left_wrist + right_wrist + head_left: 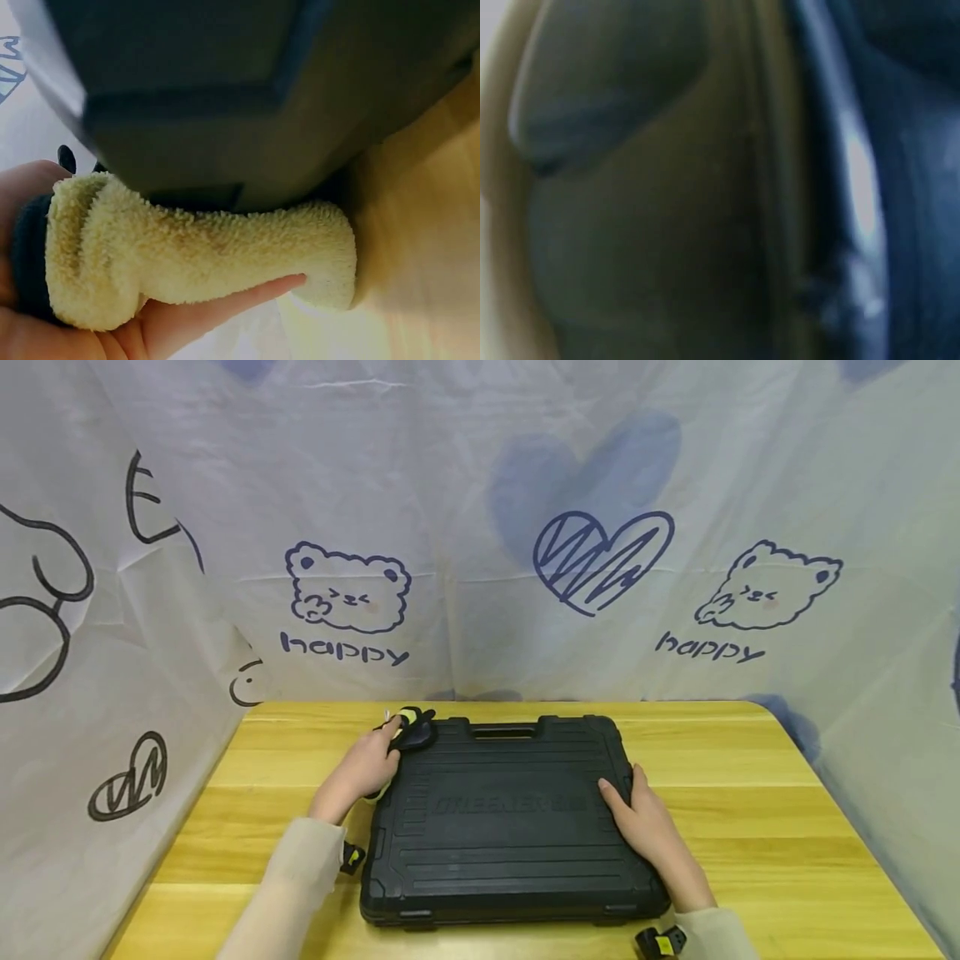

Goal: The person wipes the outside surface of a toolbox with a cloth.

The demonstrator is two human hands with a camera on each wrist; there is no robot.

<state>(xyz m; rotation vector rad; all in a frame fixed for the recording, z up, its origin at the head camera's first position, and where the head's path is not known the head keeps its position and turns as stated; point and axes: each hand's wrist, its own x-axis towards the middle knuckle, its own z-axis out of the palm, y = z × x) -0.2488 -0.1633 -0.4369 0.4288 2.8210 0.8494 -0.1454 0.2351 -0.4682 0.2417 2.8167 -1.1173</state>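
Note:
A black hard-shell tool case [510,856] lies flat on the table, its lid closed and its handle at the far side. My left hand [367,764] is at the case's far left corner and holds a soft yellow-and-black fuzzy thing [412,732]. In the left wrist view, the fuzzy thing's pale yellow length [210,255] with a dark band lies against the case's side, a finger along it; its kind is unclear. My right hand [651,818] grips the case's right edge, thumb on the lid. The right wrist view is blurred and mostly filled by the case [652,232].
The wooden table [765,810] extends on both sides of the case. Pale cloth [465,485] with blue drawings hangs behind it and at its sides. A small black wrist device [660,942] shows by the right sleeve, another [352,858] by the left.

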